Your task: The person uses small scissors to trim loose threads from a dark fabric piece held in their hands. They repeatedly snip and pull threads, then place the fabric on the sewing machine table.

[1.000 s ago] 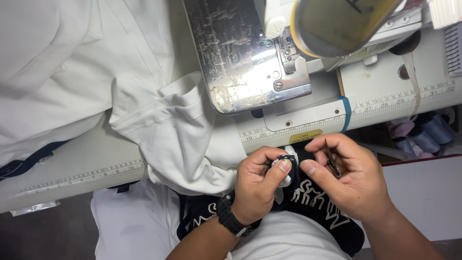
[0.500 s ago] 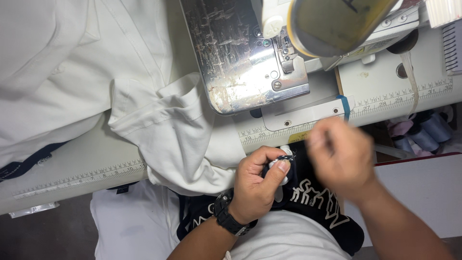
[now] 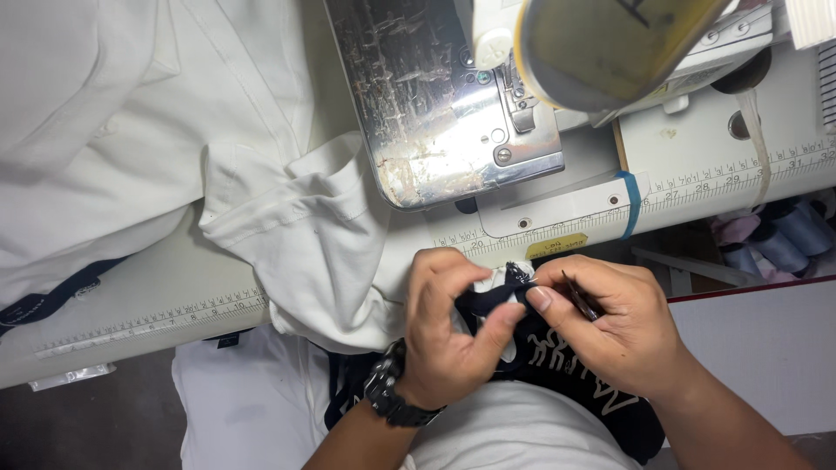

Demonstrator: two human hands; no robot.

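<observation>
Cloth, white (image 3: 174, 130), heaped at left and draped over the bench (image 3: 131, 313), one fold spilling off the near edge. One sewing machine (image 3: 453, 104) behind, steel plate scuffed. Below it, left hand (image 3: 448, 335), one watch (image 3: 392, 396) at the wrist, thumb and forefinger pressed together on a dark cloth (image 3: 488, 300) with a white edge, held just off the bench edge above the lap. Right hand (image 3: 618, 331) touching the same cloth with the thumb, fingers curled round one small dark tool (image 3: 582, 300), blades or point too small to tell. Likely picking or snipping at a seam or stray thread; next move calling for a taut pinch and a careful tip. Far right, a few thread spools (image 3: 784, 239), partly hidden. Two hands, both busy.
</observation>
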